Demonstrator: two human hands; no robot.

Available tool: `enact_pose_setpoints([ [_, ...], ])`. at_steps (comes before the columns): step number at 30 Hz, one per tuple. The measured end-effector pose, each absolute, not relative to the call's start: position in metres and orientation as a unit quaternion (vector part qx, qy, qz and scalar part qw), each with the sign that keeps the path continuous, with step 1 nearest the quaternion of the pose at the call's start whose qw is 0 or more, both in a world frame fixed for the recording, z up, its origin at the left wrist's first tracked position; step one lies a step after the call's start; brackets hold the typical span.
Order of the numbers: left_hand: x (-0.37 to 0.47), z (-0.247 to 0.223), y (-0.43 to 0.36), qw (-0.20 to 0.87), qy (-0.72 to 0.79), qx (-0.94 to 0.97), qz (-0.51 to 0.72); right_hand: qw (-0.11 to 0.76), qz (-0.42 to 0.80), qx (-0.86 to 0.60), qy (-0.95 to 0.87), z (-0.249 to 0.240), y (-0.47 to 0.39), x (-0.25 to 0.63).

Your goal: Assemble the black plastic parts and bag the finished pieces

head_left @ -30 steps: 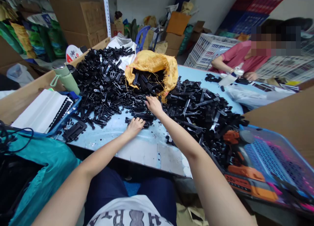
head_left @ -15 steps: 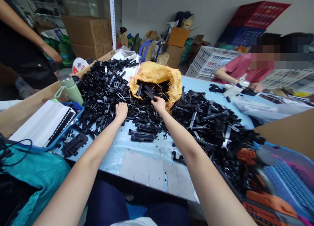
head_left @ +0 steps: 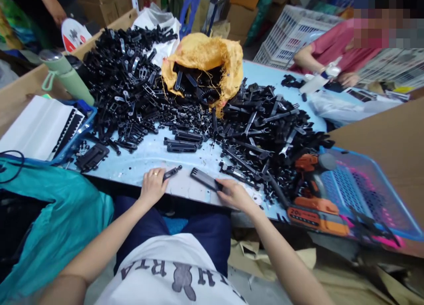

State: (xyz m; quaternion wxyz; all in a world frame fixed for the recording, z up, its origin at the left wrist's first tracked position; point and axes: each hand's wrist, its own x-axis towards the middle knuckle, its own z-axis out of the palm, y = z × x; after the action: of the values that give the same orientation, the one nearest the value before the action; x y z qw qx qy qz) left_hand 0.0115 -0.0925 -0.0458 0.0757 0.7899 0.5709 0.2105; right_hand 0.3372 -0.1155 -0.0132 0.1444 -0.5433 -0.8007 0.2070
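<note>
With one part in each hand, you appear to be at the paired-handling step; the next move would call for a steady hold and control of the angle between the facing ends. Your left hand (head_left: 154, 186) is closed on the small black part (head_left: 171, 173), its free end projecting toward the other grip, while your right hand (head_left: 236, 193) pinches the near end of the longer black housing (head_left: 204, 178) between thumb and fingers. The parts are apart, with similar black housings (head_left: 182, 145) beyond both grips.
</note>
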Motion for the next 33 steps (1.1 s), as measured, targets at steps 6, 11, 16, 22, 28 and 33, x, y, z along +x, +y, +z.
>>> enact_pose_setpoints([
  [6,0.015,-0.032,-0.089,0.196,0.543,0.682,0.45,0.181,0.151,-0.556,-0.797,-0.019,-0.1,0.274],
  [11,0.042,-0.009,-0.075,0.292,0.489,0.695,0.438,0.365,0.429,-0.565,-0.603,-0.008,-0.088,0.244],
  [16,0.065,0.009,-0.071,0.273,0.489,0.734,0.384,0.419,0.593,-0.533,-0.433,-0.006,-0.095,0.227],
  [22,0.06,-0.006,-0.071,0.26,0.518,0.732,0.357,0.389,0.1,-0.7,-0.591,0.041,-0.051,0.302],
  [28,0.057,-0.025,-0.067,0.261,0.537,0.697,0.396,0.109,-0.145,-0.844,-0.505,0.123,0.031,0.44],
  [33,0.06,-0.021,-0.066,0.266,0.538,0.663,0.448,0.054,-0.165,-0.827,-0.535,0.118,0.044,0.463],
])
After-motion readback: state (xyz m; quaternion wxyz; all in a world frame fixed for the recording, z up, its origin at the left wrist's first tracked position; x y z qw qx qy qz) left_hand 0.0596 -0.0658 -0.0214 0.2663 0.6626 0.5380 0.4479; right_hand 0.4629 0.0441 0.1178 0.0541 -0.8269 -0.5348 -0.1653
